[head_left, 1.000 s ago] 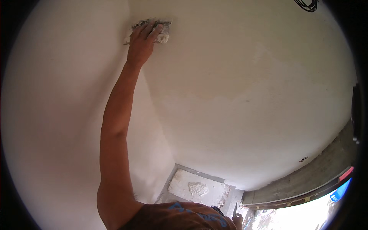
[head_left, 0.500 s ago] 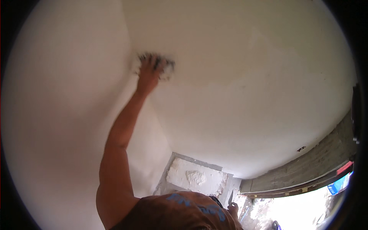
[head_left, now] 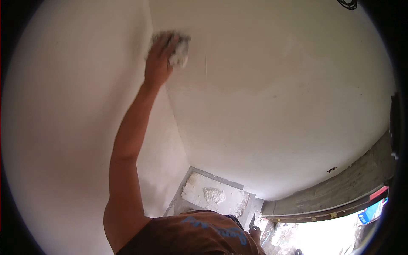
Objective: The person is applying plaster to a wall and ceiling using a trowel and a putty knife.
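At the top, my left hand [head_left: 160, 59] grips a plaster-smeared flat tool [head_left: 180, 54], probably a float or trowel, against the pale plastered wall [head_left: 255, 63] by a corner where two surfaces meet; motion blurs it. A faint vertical streak shows just right of the tool. Low at the right, my right hand [head_left: 255, 231], partly hidden by my brown shirt [head_left: 204, 229], holds a small pointed metal blade [head_left: 252, 220] upright, clear of the wall.
Below lies a whitish board [head_left: 197, 180] with a lump of plaster [head_left: 213, 195] on it. A grey concrete band [head_left: 323, 187] curves along the lower right, above a bright opening with blue and red objects [head_left: 369, 212]. Dark cables [head_left: 347, 3] hang at the top right.
My left hand and tool went down half a second ago and have moved back up since, staying by the corner. A faint streak now shows beside the tool. My right hand stays low.
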A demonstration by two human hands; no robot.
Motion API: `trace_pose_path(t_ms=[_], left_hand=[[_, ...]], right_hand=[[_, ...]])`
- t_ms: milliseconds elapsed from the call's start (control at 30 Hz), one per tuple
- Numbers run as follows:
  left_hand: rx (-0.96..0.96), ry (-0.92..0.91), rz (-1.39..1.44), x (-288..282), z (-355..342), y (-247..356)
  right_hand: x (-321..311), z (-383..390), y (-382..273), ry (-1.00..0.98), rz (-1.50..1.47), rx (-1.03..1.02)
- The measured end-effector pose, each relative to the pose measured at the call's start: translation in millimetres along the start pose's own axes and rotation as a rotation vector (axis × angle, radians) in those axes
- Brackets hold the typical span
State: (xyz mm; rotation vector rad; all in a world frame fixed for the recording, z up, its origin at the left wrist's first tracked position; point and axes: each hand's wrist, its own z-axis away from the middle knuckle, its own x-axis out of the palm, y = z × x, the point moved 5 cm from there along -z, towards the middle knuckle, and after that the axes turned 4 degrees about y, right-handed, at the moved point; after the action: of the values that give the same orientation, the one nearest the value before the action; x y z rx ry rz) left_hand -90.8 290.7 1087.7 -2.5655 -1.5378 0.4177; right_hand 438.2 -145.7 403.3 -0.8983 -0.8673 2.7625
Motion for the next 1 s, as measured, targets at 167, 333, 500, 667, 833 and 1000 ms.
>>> trace_pose_path(t_ms=[167, 333, 500, 667, 833, 1000], left_hand=[[-0.048, 0.249, -0.079, 2, -69, -16], [-0.726, 0.311, 0.006, -15, -68, -57], [-0.911, 0.108, 0.168, 1, -35, -123], [-0.938, 0.081, 0.116, 12, -12, -132], [-0.844, 0.057, 0.019, 23, -6, -115], [-0.837, -0.125, -0.262, 49, -13, -102]], right_hand=[[6, 7, -2, -0.016, -0.056, -0.001], [10, 6, 8, -0.036, -0.071, -0.174], [12, 7, 19, -0.014, -0.215, 0.100], [9, 13, 22, -0.043, -0.026, 0.068], [3, 4, 34, -0.050, -0.132, 0.111], [0, -22, 44, -0.043, -0.215, 0.112]])
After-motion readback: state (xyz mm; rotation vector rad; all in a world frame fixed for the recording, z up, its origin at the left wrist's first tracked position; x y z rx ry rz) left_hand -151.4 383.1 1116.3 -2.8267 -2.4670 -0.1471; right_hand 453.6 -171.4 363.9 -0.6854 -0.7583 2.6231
